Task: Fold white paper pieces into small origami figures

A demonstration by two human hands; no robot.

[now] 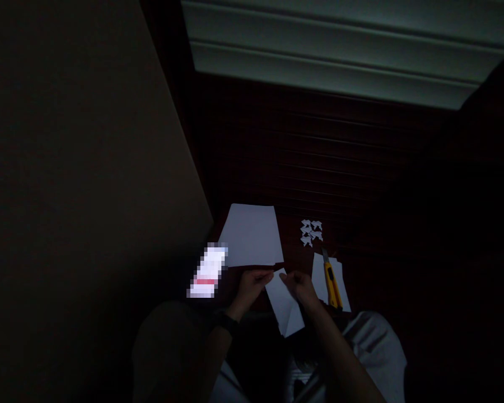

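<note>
Narrow paper sheet (288, 316), white, smooth, oblong, slanting crease near lower end; held at table edge, lower end toward lap. Left hand (250, 286) pinching its top left corner; right hand (301, 286) gripping upper right edge. Ahead, large flat paper stack (252, 238); beyond right hand, small jagged paper shapes (306, 230). Yellow plastic cutter (333, 286), metal blade, across smaller papers (319, 278). Bright screen (209, 271) pixelated, unreadable. Fingertip undersides hidden; surroundings dim.

That dark table's (292, 239) far-left corner holds big sheets (252, 235); folded papers (316, 236) and smaller sheets (318, 277) lie toward its right edge.
</note>
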